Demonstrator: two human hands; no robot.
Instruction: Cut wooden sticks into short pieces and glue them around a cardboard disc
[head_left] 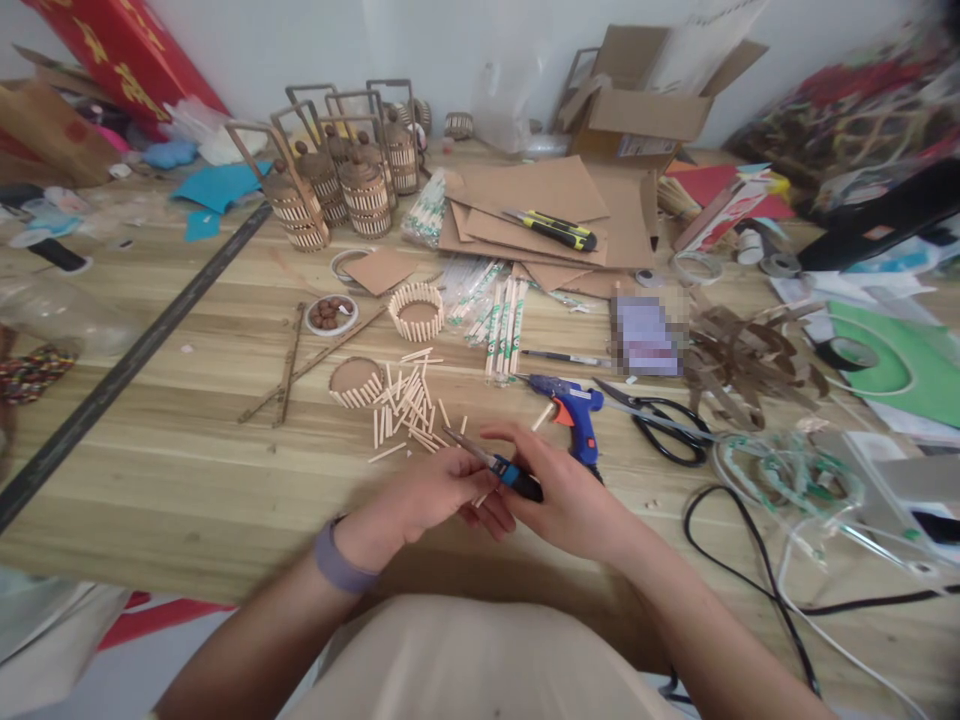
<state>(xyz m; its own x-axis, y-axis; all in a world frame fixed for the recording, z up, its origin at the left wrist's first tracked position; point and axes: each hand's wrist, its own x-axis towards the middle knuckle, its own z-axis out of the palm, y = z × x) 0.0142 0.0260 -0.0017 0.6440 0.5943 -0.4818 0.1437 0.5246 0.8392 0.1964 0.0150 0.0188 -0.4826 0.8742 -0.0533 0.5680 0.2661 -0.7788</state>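
Note:
My right hand (559,490) is wrapped round the dark blue handle of a slim metal-tipped tool (512,475), whose tip points up and left. Close against it, my left hand (457,485) has its fingers pinched by the tool, with a small pale stick piece between them. Just beyond my hands lies a loose heap of short wooden sticks (409,405). Beside the heap is a cardboard disc (356,382) partly edged with upright sticks. A fuller stick ring (416,312) stands behind it. The blue glue gun (574,405) lies right of the heap.
Black scissors (671,430), a pen (566,357) and cables (750,520) lie to the right. Behind are stacked cardboard (547,190), a yellow cutter (559,230) and several lantern-like stick models (367,190). A bowl of brown beads (331,315) and a dark metal strip (150,350) lie left.

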